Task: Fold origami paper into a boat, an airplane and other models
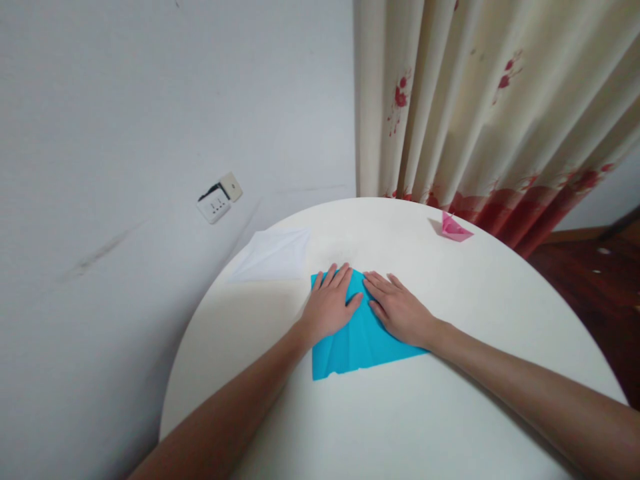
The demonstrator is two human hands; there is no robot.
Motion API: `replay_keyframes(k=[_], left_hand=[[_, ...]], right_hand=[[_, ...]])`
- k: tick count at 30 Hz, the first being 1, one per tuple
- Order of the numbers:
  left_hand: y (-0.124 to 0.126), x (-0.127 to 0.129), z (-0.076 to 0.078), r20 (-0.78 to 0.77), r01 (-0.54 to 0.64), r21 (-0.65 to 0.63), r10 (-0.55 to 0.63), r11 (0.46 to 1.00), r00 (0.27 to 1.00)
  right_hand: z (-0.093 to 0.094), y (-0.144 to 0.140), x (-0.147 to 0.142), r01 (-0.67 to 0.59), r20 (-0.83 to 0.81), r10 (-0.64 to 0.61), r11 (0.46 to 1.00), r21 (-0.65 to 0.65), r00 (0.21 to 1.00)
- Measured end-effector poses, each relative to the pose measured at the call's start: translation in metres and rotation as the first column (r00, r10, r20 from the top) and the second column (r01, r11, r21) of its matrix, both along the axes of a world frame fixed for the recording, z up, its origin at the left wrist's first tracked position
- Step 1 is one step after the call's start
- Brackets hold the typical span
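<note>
A blue sheet of paper, partly folded with creases, lies on the round white table. My left hand rests flat on its upper left part, fingers spread and pointing away from me. My right hand lies flat on the upper right part, beside the left one. Both palms press down on the paper; neither hand grips it. The paper's far edge is hidden under my fingers.
A white folded paper lies at the table's far left edge. A small pink folded paper figure sits at the far right. Behind are a grey wall with a wall socket, a floral curtain and dark wooden floor.
</note>
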State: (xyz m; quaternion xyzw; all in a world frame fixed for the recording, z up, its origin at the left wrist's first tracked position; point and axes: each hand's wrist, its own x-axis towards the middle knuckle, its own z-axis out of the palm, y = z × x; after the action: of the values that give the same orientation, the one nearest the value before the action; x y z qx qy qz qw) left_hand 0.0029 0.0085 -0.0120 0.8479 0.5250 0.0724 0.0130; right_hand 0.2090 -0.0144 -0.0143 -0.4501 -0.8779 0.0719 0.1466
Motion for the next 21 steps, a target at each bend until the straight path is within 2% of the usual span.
replay_keyframes(k=[3, 11, 17, 21], left_hand=[[-0.0003, -0.0003, 0.0, 0.008, 0.02, 0.002, -0.02, 1.0, 1.0], [0.0007, -0.0011, 0.0021, 0.098, 0.197, -0.038, -0.192, 0.98, 0.976], [0.0014, -0.0008, 0.0018, 0.137, 0.214, -0.041, -0.206, 0.976, 0.969], [-0.001, -0.0003, 0.0024, 0.103, 0.188, -0.029, -0.184, 0.982, 0.978]], right_hand=[[0.0009, 0.0, -0.0001, 0.005, -0.009, -0.005, 1.0, -0.004, 1.0], [0.0019, -0.0008, 0.0, 0.003, -0.037, -0.003, 1.0, -0.01, 0.999], [0.0026, 0.0006, 0.0011, -0.009, -0.03, 0.009, 1.0, -0.016, 1.0], [0.0024, -0.0001, 0.0008, 0.054, -0.008, -0.054, 0.998, -0.02, 0.999]])
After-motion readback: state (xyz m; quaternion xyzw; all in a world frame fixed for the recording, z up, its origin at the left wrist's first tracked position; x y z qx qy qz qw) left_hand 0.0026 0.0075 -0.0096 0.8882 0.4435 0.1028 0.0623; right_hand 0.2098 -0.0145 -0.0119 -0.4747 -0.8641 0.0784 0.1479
